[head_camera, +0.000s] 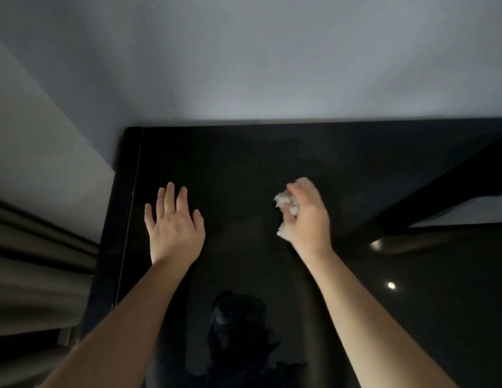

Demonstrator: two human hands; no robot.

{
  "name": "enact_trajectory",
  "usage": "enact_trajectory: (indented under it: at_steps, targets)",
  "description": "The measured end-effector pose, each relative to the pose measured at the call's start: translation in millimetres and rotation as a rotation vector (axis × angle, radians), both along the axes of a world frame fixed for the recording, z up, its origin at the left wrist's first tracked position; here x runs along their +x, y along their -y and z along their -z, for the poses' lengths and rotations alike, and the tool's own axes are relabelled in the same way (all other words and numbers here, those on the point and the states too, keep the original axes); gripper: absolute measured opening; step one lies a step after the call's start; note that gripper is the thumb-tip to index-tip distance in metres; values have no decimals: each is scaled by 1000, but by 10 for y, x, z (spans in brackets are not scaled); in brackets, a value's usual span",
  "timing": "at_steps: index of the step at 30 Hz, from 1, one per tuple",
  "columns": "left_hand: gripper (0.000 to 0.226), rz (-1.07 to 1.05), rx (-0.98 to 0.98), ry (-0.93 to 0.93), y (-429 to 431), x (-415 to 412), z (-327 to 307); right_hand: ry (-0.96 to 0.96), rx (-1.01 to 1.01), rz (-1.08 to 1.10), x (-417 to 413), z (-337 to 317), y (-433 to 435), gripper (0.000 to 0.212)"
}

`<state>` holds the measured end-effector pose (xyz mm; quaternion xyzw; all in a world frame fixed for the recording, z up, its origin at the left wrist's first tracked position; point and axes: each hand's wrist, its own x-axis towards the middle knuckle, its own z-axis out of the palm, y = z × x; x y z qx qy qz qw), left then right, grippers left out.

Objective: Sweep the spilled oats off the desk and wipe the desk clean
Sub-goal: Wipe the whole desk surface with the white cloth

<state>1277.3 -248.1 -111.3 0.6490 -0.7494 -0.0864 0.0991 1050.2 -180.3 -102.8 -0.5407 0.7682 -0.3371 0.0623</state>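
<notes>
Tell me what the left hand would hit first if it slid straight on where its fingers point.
The left hand seems to have only bare desk ahead; the wall behind the desk's far edge would likely come first.

Prob. home room: glossy black desk (272, 163) vs plain wall (244, 65), curtain (34, 261) at left.

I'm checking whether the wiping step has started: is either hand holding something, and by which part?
The right hand grips a crumpled white tissue wad, bunched in its curled fingers. The left hand holds nothing, fingers straight over the desk.
</notes>
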Motion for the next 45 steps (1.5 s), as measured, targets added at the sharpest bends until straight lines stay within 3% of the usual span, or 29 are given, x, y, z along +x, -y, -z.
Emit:
enact_trajectory:
  at_steps: [2, 4, 7, 10, 13, 16, 19, 23, 28, 31, 37, 42, 45]
  targets:
    - [57, -3, 3, -16, 1, 4, -5, -4, 7, -248, 251, 2, -314, 32]
    - [58, 11, 14, -31, -20, 13, -31, 25, 48, -298, 209, -12, -806, 32]
    - [60, 71, 33, -35, -161, 100, -99, -3, 44, -60, -219, -26, -957, 30]
    - [60, 177, 20, -10, -503, 221, -122, 14, 72, 169, -355, 5, -368, 29]
    - [58, 282, 11, 57, -901, 261, -68, 8, 56, -64, 98, -12, -326, 29]
    - [62, 317, 47, 104, -1150, 256, -1, 38, 100, -325, 250, -78, -1074, 27]
    - [62, 303, 58, 76, -1190, 250, 14, 19, 40, -171, -142, -45, -1330, 27]
    - [63, 295, 56, 63, -1169, 220, 3, -34, 33, 89, -216, 25, -673, 27]
    - [63, 292, 63, 50, -1174, 235, 3, 26, 16, -228, 289, 12, -1368, 25]
    - [63, 294, 57, 47, -1181, 231, -4, 33, 28, -168, 200, 46, -1635, 27]
    - [62, 294, 31, 26, -1172, 241, 1, -27, 23, -48, -36, 32, -853, 22]
    - [58, 293, 35, 12, -1174, 244, -18, 82, 77, -369, 407, -81, -1992, 27]
    - [59, 292, 37, 3, -1174, 234, -48, 135, 132, -438, 118, -122, -1920, 38]
